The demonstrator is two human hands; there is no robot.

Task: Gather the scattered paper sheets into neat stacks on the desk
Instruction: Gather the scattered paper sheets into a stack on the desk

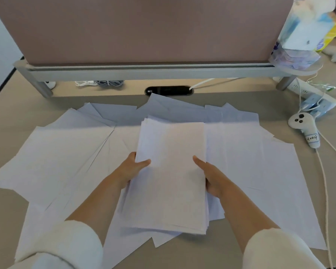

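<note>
Both hands frame a gathered stack of paper at the middle of the desk, your left hand on its left edge and your right hand on its right. To square it well, keep the two grips level and opposite each other and press the long edges inward evenly. Then tap the near short edge down so the stepped corners showing at the far and near ends line up. A lopsided squeeze would likely bow the sheets or let the lower ones slide out. Set the pile on a bare patch of desk rather than on the scattered sheets that fan out beneath and around it, to left, right and behind, or it may ride on a slippery layer.

Each hand grips the stack. Your left thumb lies flat across the top sheet with the fingers tucked behind the edge. Your right thumb points inward over the top sheet with the fingers curled under the opposite edge. Whether the pile is lifted clear of the loose paper or rests on it cannot be told. A white handheld controller and a cream cable lie at the right, beyond the paper's edge.
</note>
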